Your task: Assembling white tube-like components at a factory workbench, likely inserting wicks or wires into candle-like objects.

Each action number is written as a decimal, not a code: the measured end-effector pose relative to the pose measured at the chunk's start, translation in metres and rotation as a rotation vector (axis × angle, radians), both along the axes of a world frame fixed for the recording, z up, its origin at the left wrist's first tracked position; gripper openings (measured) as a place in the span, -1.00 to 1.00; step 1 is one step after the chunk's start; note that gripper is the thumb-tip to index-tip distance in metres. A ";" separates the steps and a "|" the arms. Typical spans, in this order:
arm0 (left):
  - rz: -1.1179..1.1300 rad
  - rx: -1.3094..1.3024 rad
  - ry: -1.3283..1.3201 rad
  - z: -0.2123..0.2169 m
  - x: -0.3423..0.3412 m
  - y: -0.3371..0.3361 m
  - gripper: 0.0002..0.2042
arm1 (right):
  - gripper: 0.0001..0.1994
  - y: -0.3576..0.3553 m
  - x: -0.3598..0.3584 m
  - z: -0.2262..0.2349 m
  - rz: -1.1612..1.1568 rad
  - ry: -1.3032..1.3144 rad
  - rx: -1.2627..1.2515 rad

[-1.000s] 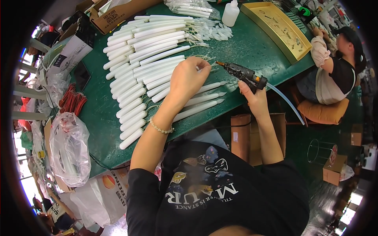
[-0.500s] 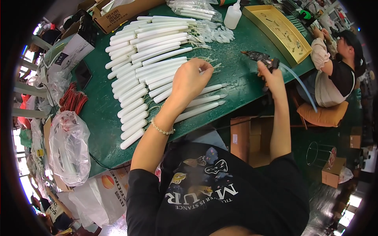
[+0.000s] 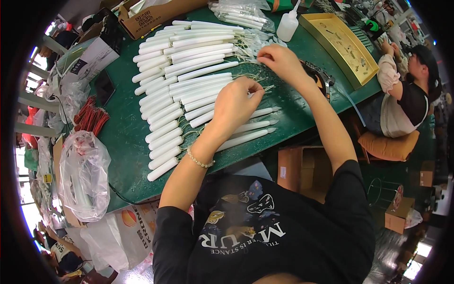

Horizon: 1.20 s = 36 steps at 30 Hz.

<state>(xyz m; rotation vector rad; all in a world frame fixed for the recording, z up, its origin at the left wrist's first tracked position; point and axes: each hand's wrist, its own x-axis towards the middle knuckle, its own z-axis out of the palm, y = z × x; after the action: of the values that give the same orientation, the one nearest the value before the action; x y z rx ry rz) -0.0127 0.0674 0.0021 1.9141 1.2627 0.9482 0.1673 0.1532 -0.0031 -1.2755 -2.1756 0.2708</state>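
From the head view, some thirty-odd white candle tubes [image 3: 189,80] lie in rows on the green table [image 3: 123,137] (overlaps blur the exact count). The left hand [image 3: 235,102] pinches thin wires at one tube's tip; the right hand [image 3: 279,61] pinches wires farther back. One yellow tray [image 3: 341,45] holds small parts. One clear bag [image 3: 85,175] holds more tubes.

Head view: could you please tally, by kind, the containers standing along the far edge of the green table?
White plastic squeeze bottle: 1
Shallow yellow rectangular tray: 1
Brown cardboard box: 1
Clear plastic bag of white tubes: 1
Total: 4
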 end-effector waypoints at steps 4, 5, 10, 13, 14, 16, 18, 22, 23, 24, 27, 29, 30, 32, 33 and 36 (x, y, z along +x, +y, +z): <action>-0.004 0.027 0.009 -0.001 0.000 -0.002 -0.84 | -0.84 0.011 -0.009 -0.003 0.027 -0.119 -0.083; -0.001 0.022 0.007 -0.002 0.000 -0.002 -0.84 | -0.84 0.011 -0.007 -0.003 0.030 -0.122 -0.087; -0.022 0.034 0.009 0.001 -0.002 -0.002 -0.85 | -0.84 -0.009 0.013 0.000 -0.172 -0.081 0.010; -0.014 0.008 0.012 0.002 -0.006 -0.002 -0.84 | -0.84 -0.038 0.020 0.010 -0.098 0.508 -0.435; -0.030 0.015 -0.011 0.002 -0.005 -0.001 -0.86 | -0.85 -0.053 0.022 0.014 -0.060 0.674 -0.570; -0.035 0.008 -0.003 0.002 -0.006 -0.001 -0.85 | -0.85 -0.073 0.024 0.011 -0.055 0.770 -0.642; -0.040 0.002 0.007 0.002 -0.007 -0.002 -0.85 | -0.84 -0.086 0.023 0.005 -0.025 0.907 -0.745; -0.057 -0.009 0.018 0.001 -0.006 -0.002 -0.83 | -0.80 -0.097 0.019 -0.001 0.026 1.000 -0.776; -0.058 0.004 0.023 0.000 -0.006 -0.002 -0.83 | -0.80 -0.097 0.019 -0.001 0.025 1.001 -0.776; -0.059 0.004 0.023 0.000 -0.006 -0.003 -0.83 | -0.80 -0.098 0.018 -0.001 0.039 0.997 -0.767; -0.068 -0.021 0.022 0.002 -0.006 -0.003 -0.83 | -0.80 -0.099 0.019 -0.002 0.060 0.980 -0.759; -0.071 0.003 0.030 0.002 -0.006 -0.004 -0.84 | -0.80 -0.099 0.019 -0.002 0.069 0.966 -0.761; -0.070 0.002 0.030 0.003 -0.006 -0.004 -0.84 | -0.80 -0.100 0.019 -0.001 0.074 0.947 -0.744; -0.082 -0.032 0.011 0.003 -0.006 -0.004 -0.86 | -0.81 -0.100 0.018 -0.001 0.079 0.928 -0.728; -0.081 -0.032 0.012 0.003 -0.006 -0.004 -0.86 | -0.81 -0.100 0.018 -0.002 0.077 0.906 -0.724; -0.086 -0.013 0.016 0.002 -0.005 -0.004 -0.87 | -0.81 -0.098 0.019 -0.005 0.076 0.870 -0.717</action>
<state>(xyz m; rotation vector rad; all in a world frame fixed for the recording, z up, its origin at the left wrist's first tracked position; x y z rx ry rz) -0.0180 0.0629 0.0039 1.9528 1.1830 0.8804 0.1858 0.0550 -0.0080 -1.0890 -1.3805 1.4344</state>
